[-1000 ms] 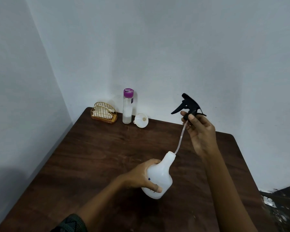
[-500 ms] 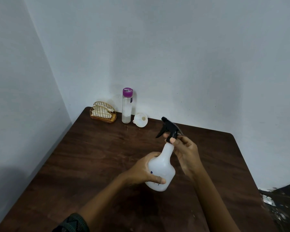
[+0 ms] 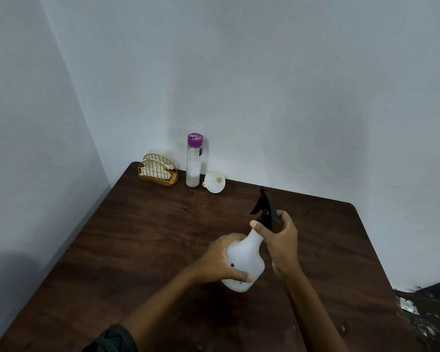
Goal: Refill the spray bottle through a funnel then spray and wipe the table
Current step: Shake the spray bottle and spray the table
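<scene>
A white translucent spray bottle (image 3: pixel 247 260) stands on the dark wooden table (image 3: pixel 142 240), tilted slightly. My left hand (image 3: pixel 220 260) grips its body from the left. The black trigger sprayer head (image 3: pixel 264 207) sits on the bottle's neck, and my right hand (image 3: pixel 280 237) grips it at the collar. A white funnel (image 3: pixel 214 181) lies on its side at the back of the table. Beside the funnel stands a clear bottle with a purple cap (image 3: pixel 194 161), partly filled with pale liquid.
A gold wire holder (image 3: pixel 158 171) with white napkins sits in the table's back left corner. White walls close in behind and on the left. Beyond the table's right edge is dark floor with debris (image 3: pixel 427 308).
My right hand lowered the sprayer head with its tube into the bottle and now holds it seated on the neck, turned round. My left hand has kept hold of the bottle.
</scene>
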Tool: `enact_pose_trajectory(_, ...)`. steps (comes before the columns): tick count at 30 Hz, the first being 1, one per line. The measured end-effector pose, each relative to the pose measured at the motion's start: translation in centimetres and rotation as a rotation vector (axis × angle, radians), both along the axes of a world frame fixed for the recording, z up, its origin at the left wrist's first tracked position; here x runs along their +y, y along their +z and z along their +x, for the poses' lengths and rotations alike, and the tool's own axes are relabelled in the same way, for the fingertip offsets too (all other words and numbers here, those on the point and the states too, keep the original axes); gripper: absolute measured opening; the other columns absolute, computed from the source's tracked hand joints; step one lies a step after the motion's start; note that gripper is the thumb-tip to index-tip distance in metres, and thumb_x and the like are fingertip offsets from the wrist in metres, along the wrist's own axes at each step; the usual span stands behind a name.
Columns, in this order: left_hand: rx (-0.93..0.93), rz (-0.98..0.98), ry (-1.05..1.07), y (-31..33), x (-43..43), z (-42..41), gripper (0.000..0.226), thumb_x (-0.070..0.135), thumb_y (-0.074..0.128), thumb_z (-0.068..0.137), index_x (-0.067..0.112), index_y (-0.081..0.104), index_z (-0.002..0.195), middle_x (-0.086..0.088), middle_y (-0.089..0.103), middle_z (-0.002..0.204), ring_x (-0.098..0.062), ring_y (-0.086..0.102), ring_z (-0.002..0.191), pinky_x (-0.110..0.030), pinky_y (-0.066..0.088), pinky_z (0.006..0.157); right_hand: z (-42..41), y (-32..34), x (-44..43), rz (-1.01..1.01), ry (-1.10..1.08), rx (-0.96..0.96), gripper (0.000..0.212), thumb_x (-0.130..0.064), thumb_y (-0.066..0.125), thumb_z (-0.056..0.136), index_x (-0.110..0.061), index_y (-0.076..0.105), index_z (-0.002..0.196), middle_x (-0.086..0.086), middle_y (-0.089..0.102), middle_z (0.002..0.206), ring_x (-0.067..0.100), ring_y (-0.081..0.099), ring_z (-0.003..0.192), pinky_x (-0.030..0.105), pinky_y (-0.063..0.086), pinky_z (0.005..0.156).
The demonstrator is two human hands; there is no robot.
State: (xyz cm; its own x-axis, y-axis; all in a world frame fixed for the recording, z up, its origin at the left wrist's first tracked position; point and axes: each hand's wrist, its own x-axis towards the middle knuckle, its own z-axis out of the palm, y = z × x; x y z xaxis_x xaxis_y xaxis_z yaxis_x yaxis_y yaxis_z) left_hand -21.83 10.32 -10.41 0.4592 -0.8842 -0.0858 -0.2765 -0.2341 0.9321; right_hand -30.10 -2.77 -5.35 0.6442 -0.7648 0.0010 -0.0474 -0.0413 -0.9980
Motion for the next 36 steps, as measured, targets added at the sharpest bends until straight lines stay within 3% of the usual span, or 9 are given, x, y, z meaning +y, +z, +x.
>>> enact_pose_trajectory(5, 0.016, 0.008, 0.013, -0.4, -0.1, -0.8, 0.073, 0.044, 0.085, 0.056, 0.033, 0.052, 0.12, 0.01, 0.061, 0.114, -0.008, 0.06, 0.103, -0.037, 0.054, 0.088, 0.2, -0.9, 1.1, 0.108, -0.053, -0.054, 0.023, -0.01, 0.076, 0.076, -0.015, 0.06, 0.092, 0.009, 0.068, 0.089, 0.031, 0.068, 0.087, 0.049, 0.057, 0.08)
enact_pose_trajectory(10, 0.015, -0.016, 0.037, -0.2, 0.0, -0.6, 0.066, 0.036, 0.086, 0.059, 0.042, 0.05, 0.114, 0.011, 0.059, 0.114, -0.008, 0.058, 0.104, -0.034, 0.053, 0.089, -0.8, -0.1, 0.6, 0.369, 0.027, -0.197, 0.011, 0.001, 0.062, 0.084, -0.007, 0.067, 0.091, 0.013, 0.07, 0.094, 0.028, 0.068, 0.09, 0.038, 0.057, 0.077)
enact_pose_trajectory(16, -0.043, -0.014, 0.055, -0.4, -0.2, -0.3, 0.065, 0.035, 0.086, 0.06, 0.046, 0.046, 0.111, 0.016, 0.055, 0.113, -0.004, 0.055, 0.106, -0.031, 0.051, 0.09, -0.8, 0.0, -0.1, 0.297, -0.029, -0.186, 0.018, 0.002, 0.072, 0.074, -0.009, 0.066, 0.087, 0.008, 0.071, 0.087, 0.025, 0.069, 0.085, 0.038, 0.059, 0.072)
enact_pose_trajectory(20, -0.107, 0.009, 0.057, -1.0, -0.1, -0.5, 0.066, 0.032, 0.087, 0.061, 0.05, 0.043, 0.107, 0.027, 0.049, 0.107, 0.009, 0.048, 0.102, -0.016, 0.045, 0.086, -0.3, -0.9, 0.2, 0.185, -0.023, -0.076, 0.02, -0.003, 0.076, 0.073, -0.012, 0.065, 0.088, 0.01, 0.067, 0.088, 0.027, 0.064, 0.085, 0.04, 0.057, 0.073)
enact_pose_trajectory(23, -0.099, 0.017, 0.076, -1.5, 0.0, -0.8, 0.071, 0.047, 0.083, 0.054, 0.042, 0.049, 0.117, 0.022, 0.052, 0.111, 0.001, 0.05, 0.106, -0.029, 0.048, 0.09, -0.1, -1.4, 0.2, 0.279, 0.02, -0.059, 0.014, -0.005, 0.075, 0.075, -0.011, 0.068, 0.086, 0.011, 0.068, 0.086, 0.03, 0.064, 0.085, 0.046, 0.055, 0.078)
enact_pose_trajectory(26, -0.12, 0.003, 0.091, -1.9, -0.1, -1.2, 0.065, 0.046, 0.084, 0.056, 0.041, 0.053, 0.113, 0.021, 0.056, 0.112, -0.002, 0.053, 0.108, -0.034, 0.049, 0.092, 0.0, -1.7, 0.5, 0.189, -0.015, -0.029, 0.02, -0.009, 0.077, 0.075, -0.01, 0.064, 0.089, 0.01, 0.065, 0.084, 0.027, 0.063, 0.081, 0.038, 0.055, 0.071)
enact_pose_trajectory(31, -0.172, 0.014, 0.083, -2.4, 0.0, -1.5, 0.074, 0.046, 0.083, 0.058, 0.041, 0.047, 0.122, 0.027, 0.048, 0.12, 0.002, 0.045, 0.117, -0.032, 0.043, 0.099, 0.4, -2.6, 1.1, 0.265, -0.034, 0.074, 0.052, -0.021, 0.075, 0.078, -0.013, 0.054, 0.124, 0.016, 0.065, 0.107, 0.02, 0.068, 0.079, 0.033, 0.057, 0.069)
enact_pose_trajectory(36, -0.202, 0.057, 0.072, -2.9, 0.3, -1.0, 0.078, 0.049, 0.083, 0.056, 0.044, 0.042, 0.123, 0.019, 0.044, 0.123, -0.002, 0.047, 0.112, -0.036, 0.048, 0.096, -1.0, -2.4, 0.6, 0.342, 0.116, -0.036, 0.034, -0.009, 0.063, 0.087, -0.012, 0.056, 0.12, 0.017, 0.065, 0.112, 0.03, 0.067, 0.096, 0.039, 0.057, 0.076)
